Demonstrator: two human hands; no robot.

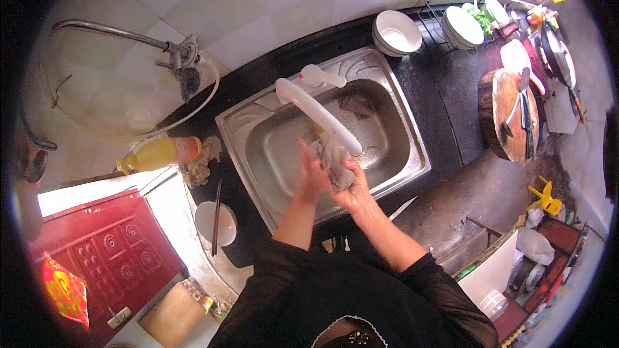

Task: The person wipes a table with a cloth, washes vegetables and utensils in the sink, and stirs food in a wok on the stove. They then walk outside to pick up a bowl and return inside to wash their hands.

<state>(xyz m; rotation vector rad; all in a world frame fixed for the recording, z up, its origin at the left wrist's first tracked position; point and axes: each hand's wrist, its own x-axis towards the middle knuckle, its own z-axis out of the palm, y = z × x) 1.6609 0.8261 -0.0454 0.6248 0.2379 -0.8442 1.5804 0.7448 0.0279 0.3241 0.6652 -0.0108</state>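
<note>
Both hands are over a stainless steel sink (271,159), below the curved white spout of a faucet (321,113). Between them is a wet, crumpled grey cloth (342,178). My left hand (312,174) presses against the cloth's left side, its fingers pointing up the picture. My right hand (352,193) grips the lower right part, thumb on top, and its skin is wet. The spout's end partly covers the cloth. A white faucet lever (321,77) sits behind the spout. Something dark, too unclear to name, shows in the basin's far corner.
Left of the sink are a bottle of yellow liquid (164,153), a rumpled rag (205,162) and a bowl (227,224) with chopsticks (216,217) across it. White bowls (397,34) stand at the back right. Knives lie on a round wooden chopping block (503,116); another blade (402,209) is near my right forearm.
</note>
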